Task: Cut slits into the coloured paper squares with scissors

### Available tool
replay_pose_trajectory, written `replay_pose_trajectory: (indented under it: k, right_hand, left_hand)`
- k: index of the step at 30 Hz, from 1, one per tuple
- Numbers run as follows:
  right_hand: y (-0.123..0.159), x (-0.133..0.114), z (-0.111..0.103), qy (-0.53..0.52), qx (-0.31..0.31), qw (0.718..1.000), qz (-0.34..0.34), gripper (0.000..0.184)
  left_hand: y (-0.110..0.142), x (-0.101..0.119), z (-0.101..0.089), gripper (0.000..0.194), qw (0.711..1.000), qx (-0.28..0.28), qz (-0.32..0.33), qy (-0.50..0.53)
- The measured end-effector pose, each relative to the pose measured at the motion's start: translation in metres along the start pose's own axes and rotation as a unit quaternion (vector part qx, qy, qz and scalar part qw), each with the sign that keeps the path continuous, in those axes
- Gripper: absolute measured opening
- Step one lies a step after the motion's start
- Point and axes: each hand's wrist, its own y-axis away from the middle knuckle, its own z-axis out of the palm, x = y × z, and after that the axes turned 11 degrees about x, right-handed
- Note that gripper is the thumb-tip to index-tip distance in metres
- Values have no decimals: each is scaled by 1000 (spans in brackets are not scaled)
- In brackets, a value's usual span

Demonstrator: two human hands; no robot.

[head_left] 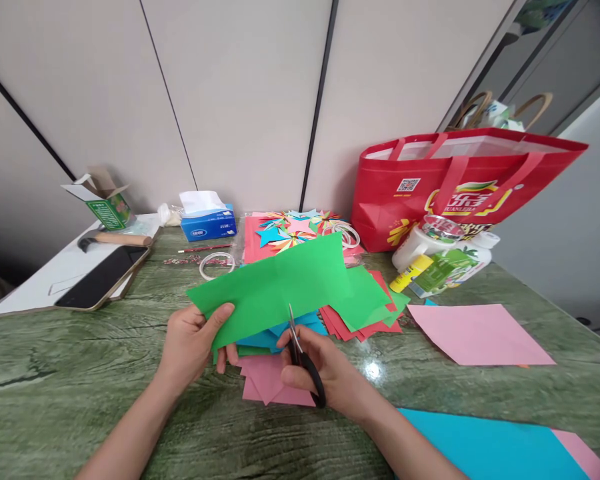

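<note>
My left hand [195, 337] pinches the left end of a green paper sheet [275, 280], thumb on top, holding it raised and tilted over the table. In my right hand [325, 367] is a pair of black-handled scissors [307, 370], fingers around the handles. The blade tips meet the lower edge of the green sheet near its middle; whether the blades are parted is hard to see. Beneath the sheet lie blue paper pieces [305, 322] and pink paper pieces [275, 383]. Red paper pieces [337, 325] and another green piece [360, 300] lie just right of it.
A red shopping bag [380, 193], yellow glue stick [411, 273] and white bottle [484, 247] stand back right. Pink paper [480, 333] and blue paper [480, 443] lie right. A tissue box [209, 223], phone [105, 277], hammer [117, 239] and paper stars [300, 227] occupy the left and back.
</note>
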Motion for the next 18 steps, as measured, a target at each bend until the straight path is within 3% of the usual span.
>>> replay_pose_trajectory:
  k: [18]
  right_hand:
    - [-1,3,2,14,24,1000,-8,33]
  left_hand:
    - [1,-1,-3,23,1000,-14,-10,-4]
